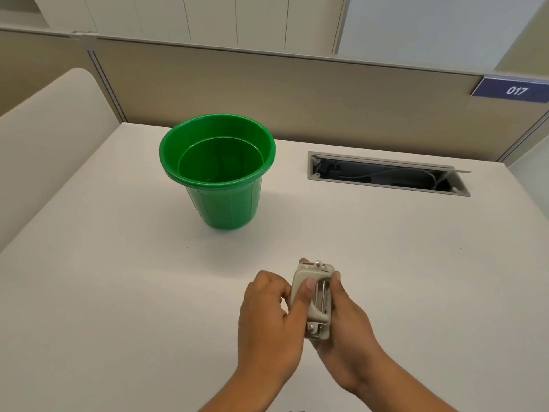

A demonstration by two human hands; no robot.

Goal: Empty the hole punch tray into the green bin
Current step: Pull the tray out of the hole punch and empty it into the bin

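Both hands were on the hole punch [315, 301], held up off the desk [118, 292] near the person's body, turned on its side so the underside faced left.

- Right hand [346, 331] cupped the punch from the right and below, fingers wrapped round the far edge, thumb along the metal handle side. Firm hold on the body; likely the anchor so the other hand could work.
- Left hand [269, 316] sat against the base side, thumb pressed on the beige cover, other fingers curled in at its left edge. Looked like a pinch on the tray cover to pry or slide it off. Couldn't tell whether the tray had started to separate; no gap visible.
- Green bin [217, 171] stood upright on the desk, well apart from the punch, ahead and to the left. Mouth open; inside looked empty, though the bottom was dim.
- No paper chads visible on the desk or in the bin.

Judgement: tray not yet emptied. Opening it here, away from the bin, risks chads spilling on the desk; moving the punch over the bin mouth first would be safer.

Open cable hatch [386, 173] in the desk, right of the bin, is another place for stray chads to land. Partition [267, 90] behind carried a 017 tag [515, 90].
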